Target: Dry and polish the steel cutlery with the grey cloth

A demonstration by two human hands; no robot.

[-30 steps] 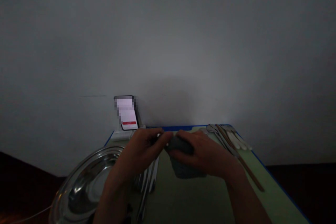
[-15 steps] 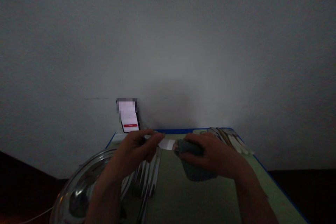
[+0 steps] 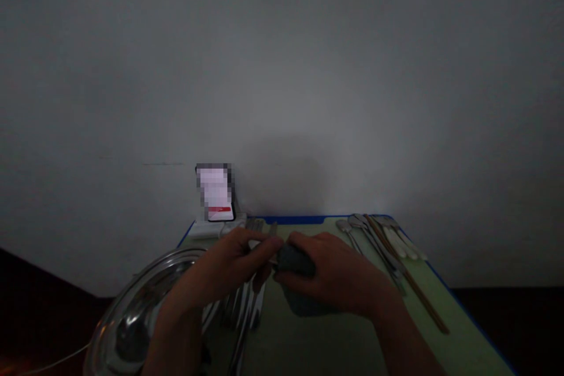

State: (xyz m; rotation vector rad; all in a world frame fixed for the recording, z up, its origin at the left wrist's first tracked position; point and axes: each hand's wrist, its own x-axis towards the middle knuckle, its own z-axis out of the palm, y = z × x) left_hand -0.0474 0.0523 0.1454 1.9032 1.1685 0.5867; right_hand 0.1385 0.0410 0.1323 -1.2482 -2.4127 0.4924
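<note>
Hands: both are closed on something and work close together above the middle of the desk (image 3: 335,346), toward its far edge. The left hand (image 3: 240,264) pinches what appears to be a slim metal utensil (image 3: 254,244), mostly hidden by the fingers. The right hand (image 3: 330,267) grips a bunched grey-green cloth (image 3: 308,302), set against the utensil's end beside the left fingertips. The cloth's lower part hangs beneath the palm; whether it touches the desk cannot be determined.

Surroundings: a large metal bowl (image 3: 145,299) stands at the desk's left edge. Just to its right, a row of cutlery (image 3: 242,311) runs lengthwise. Along the right edge, toward the far right corner, lie spoons (image 3: 352,238), brown chopsticks (image 3: 425,299) and white-handled pieces (image 3: 405,244). A lit phone (image 3: 220,211) leans on a white stand (image 3: 207,229) at the far left corner.

Progress: in this inspector's judgement, one utensil is being handled with the cloth and is unfinished, as it has not been laid down. Pieces lie sorted on two sides, left and right; which of them are finished and which remain cannot be established, the light being poor.
</note>
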